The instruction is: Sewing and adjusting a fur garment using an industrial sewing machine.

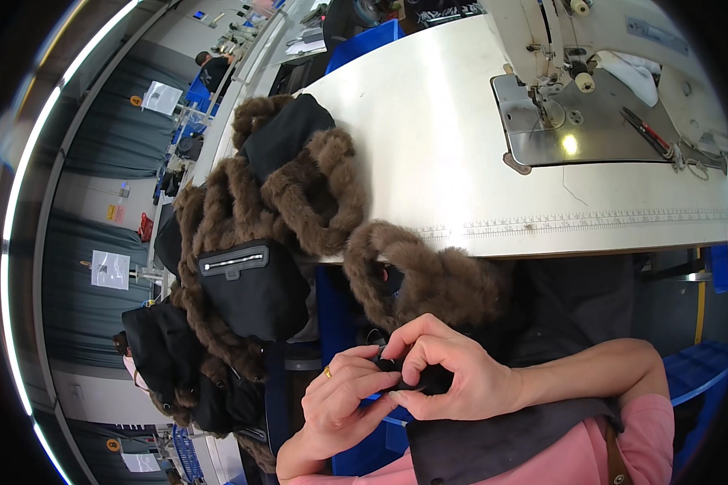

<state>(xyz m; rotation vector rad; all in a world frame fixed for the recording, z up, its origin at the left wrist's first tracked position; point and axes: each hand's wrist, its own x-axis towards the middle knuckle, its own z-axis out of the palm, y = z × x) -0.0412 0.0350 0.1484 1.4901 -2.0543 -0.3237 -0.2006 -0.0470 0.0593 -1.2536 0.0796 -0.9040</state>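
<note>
At the frame's lower centre, the bare left hand [344, 396] and bare right hand [466, 373] pinch a small black piece [386, 361] (mostly hidden, from where I stand); light, opposed pressure should steady it, clear of the fluffy brown fur bundle [465, 284] above.

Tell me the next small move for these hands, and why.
Probably ease the right hand slightly aside while the left hand steadies the small black piece: the fingers of both hands meet around it and hide most of it, so a slight shift would likely give a clearer view of it.
</note>
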